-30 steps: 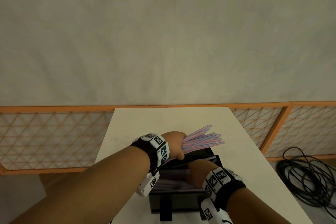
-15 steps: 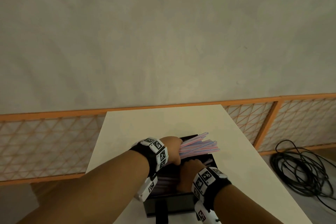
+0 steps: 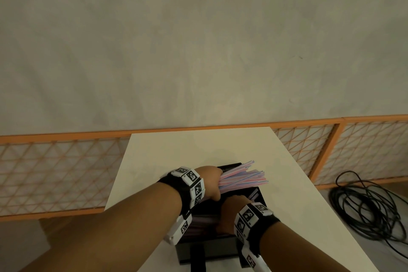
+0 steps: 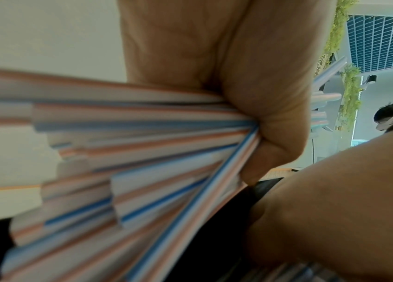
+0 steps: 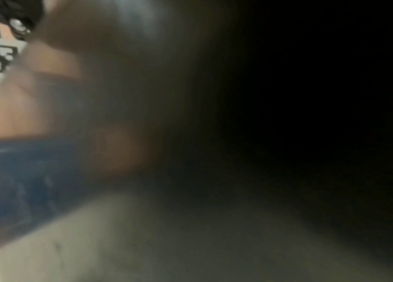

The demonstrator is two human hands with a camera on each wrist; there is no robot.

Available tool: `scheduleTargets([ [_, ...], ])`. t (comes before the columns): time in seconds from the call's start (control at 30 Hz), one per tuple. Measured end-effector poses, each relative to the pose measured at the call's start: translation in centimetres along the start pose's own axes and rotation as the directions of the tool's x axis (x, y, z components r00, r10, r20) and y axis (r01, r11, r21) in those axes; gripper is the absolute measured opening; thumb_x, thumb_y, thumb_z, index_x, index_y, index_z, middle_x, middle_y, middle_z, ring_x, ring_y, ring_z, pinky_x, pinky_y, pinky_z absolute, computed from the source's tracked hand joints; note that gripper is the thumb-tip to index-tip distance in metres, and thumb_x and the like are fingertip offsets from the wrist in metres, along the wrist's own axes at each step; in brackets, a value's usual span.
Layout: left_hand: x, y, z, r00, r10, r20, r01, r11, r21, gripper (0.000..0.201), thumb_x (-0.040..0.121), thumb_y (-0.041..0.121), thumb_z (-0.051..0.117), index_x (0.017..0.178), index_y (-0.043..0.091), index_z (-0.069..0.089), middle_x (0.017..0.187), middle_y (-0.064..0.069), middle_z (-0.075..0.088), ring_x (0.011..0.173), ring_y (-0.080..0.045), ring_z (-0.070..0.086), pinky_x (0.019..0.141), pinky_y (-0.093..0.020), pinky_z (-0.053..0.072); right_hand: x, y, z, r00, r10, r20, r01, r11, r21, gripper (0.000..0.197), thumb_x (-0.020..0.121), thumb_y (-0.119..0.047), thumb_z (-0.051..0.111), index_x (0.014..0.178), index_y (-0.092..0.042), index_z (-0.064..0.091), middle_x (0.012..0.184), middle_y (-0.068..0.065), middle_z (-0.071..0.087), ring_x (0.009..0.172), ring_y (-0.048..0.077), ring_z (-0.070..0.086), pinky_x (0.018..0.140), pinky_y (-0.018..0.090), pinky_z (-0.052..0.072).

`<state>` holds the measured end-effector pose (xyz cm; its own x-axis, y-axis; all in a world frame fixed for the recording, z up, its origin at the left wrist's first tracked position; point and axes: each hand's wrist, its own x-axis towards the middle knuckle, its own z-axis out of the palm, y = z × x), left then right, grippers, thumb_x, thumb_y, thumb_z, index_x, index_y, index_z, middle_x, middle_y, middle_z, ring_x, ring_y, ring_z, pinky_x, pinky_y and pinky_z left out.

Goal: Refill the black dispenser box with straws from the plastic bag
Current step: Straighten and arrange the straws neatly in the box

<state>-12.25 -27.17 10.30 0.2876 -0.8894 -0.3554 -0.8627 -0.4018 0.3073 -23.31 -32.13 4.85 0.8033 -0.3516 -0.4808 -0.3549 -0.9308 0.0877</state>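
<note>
- While our left hand (image 3: 210, 183) is wrapped tight round a bundle of straws (image 3: 242, 178), the bundle hangs just above the far end of the black box (image 3: 207, 249), its loose ends fanning out to the right.
- From the left wrist camera we see the fingers (image 4: 270, 114) clenched round those straws (image 4: 142, 148), which are white with pink and blue stripes.
- Our black box stands open at the near end of the table (image 3: 176, 154), and more straws lie inside it (image 3: 205, 221).
- Our right hand (image 3: 231, 210) reaches down into the box on its right side; its fingers are hidden, so we cannot tell whether they hold anything.
- From the right wrist camera we get only dark blur.
- Both our wrists carry black bands with white marker tags (image 3: 194, 183).
- Beyond the table an orange-framed mesh fence (image 3: 55, 168) runs along the grey wall (image 3: 198, 40).
- On the floor to the right lies a coil of black cable (image 3: 366, 207).
</note>
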Motion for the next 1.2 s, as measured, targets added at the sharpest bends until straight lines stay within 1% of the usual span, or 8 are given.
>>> scheduleTargets([
  [0.17, -0.2, 0.0, -0.2, 1.0, -0.003, -0.006, 0.003, 1.0, -0.01, 0.035, 0.072, 0.013, 0.071, 0.104, 0.006, 0.057, 0.09, -0.007, 0.054, 0.079, -0.024, 0.054, 0.063, -0.03, 0.043, 0.4, 0.2, -0.2, 1.0, -0.004, 0.025, 0.005, 0.999, -0.04, 0.052, 0.085, -0.056, 0.05, 0.116, -0.015, 0.057, 0.114, 0.009, 0.064, 0.107, 0.031, 0.058, 0.099, 0.042, 0.04],
  [0.37, -0.2, -0.4, -0.5, 1.0, -0.011, -0.021, 0.01, 0.999, -0.049, 0.042, 0.07, 0.013, 0.072, 0.11, 0.005, 0.059, 0.094, -0.009, 0.058, 0.081, -0.026, 0.058, 0.071, -0.035, 0.049, 1.4, 0.5, 0.3, 0.999, 0.031, -0.01, -0.03, 0.998, 0.056, 0.052, 0.074, -0.059, 0.061, 0.098, -0.013, 0.064, 0.097, 0.008, 0.065, 0.096, 0.03, 0.062, 0.081, 0.036, 0.049],
  [0.53, -0.2, -0.5, -0.5, 1.0, -0.006, -0.026, 0.004, 0.998, -0.059, 0.042, 0.071, 0.013, 0.072, 0.11, 0.005, 0.058, 0.093, -0.008, 0.056, 0.08, -0.024, 0.056, 0.068, -0.032, 0.047, 1.5, 0.9, 0.6, 0.999, -0.002, -0.053, 0.009, 0.992, 0.13, 0.058, 0.066, -0.061, 0.063, 0.101, -0.015, 0.066, 0.098, 0.007, 0.068, 0.089, 0.028, 0.066, 0.079, 0.037, 0.055],
  [0.87, -0.2, -0.5, -1.1, 0.998, 0.028, -0.054, -0.03, 0.999, -0.045, 0.041, 0.068, 0.014, 0.073, 0.106, 0.005, 0.058, 0.087, -0.007, 0.054, 0.077, -0.025, 0.054, 0.066, -0.033, 0.046, 0.8, 0.7, -1.0, 0.975, -0.148, -0.163, 0.187, 0.948, 0.258, 0.054, 0.075, -0.027, 0.069, 0.125, -0.01, 0.056, 0.122, 0.012, 0.06, 0.111, 0.03, 0.058, 0.096, 0.035, 0.048],
  [0.97, -0.3, -0.7, -1.2, 0.998, 0.031, -0.056, -0.033, 0.999, -0.039, 0.041, 0.069, 0.015, 0.073, 0.106, 0.005, 0.057, 0.087, -0.007, 0.054, 0.077, -0.025, 0.054, 0.067, -0.033, 0.046, 0.4, 1.1, -0.9, 0.96, -0.222, -0.173, 0.256, 0.943, 0.213, 0.055, 0.081, -0.037, 0.065, 0.128, -0.012, 0.055, 0.128, 0.011, 0.059, 0.118, 0.029, 0.055, 0.102, 0.037, 0.043],
  [1.03, -0.3, -0.8, -1.3, 0.998, 0.029, -0.057, -0.032, 0.999, -0.044, 0.04, 0.071, 0.016, 0.072, 0.106, 0.006, 0.056, 0.089, -0.007, 0.054, 0.078, -0.025, 0.054, 0.067, -0.032, 0.045, 0.1, 1.1, -0.7, 0.941, -0.241, -0.236, 0.283, 0.945, 0.165, 0.066, 0.075, -0.062, 0.053, 0.121, -0.016, 0.059, 0.121, 0.009, 0.063, 0.111, 0.028, 0.058, 0.097, 0.038, 0.047],
  [1.1, -0.3, -1.0, -1.3, 0.998, 0.02, -0.058, -0.023, 0.998, -0.055, 0.041, 0.071, 0.016, 0.072, 0.107, 0.006, 0.056, 0.089, -0.007, 0.054, 0.079, -0.025, 0.054, 0.069, -0.033, 0.046, -0.1, 1.1, 0.0, 0.934, -0.248, -0.258, 0.268, 0.962, 0.047, 0.077, 0.067, -0.074, 0.034, 0.109, -0.016, 0.062, 0.11, 0.007, 0.066, 0.101, 0.029, 0.062, 0.087, 0.038, 0.051],
  [1.2, -0.2, -1.2, -1.2, 0.998, 0.008, -0.059, -0.012, 0.998, -0.063, 0.041, 0.07, 0.017, 0.072, 0.107, 0.006, 0.056, 0.089, -0.007, 0.055, 0.079, -0.024, 0.055, 0.07, -0.035, 0.047, -0.4, 0.7, 0.8, 0.962, -0.191, -0.195, 0.199, 0.98, 0.023, 0.057, 0.074, -0.06, 0.047, 0.105, -0.013, 0.06, 0.108, 0.01, 0.064, 0.099, 0.033, 0.062, 0.085, 0.038, 0.051],
])
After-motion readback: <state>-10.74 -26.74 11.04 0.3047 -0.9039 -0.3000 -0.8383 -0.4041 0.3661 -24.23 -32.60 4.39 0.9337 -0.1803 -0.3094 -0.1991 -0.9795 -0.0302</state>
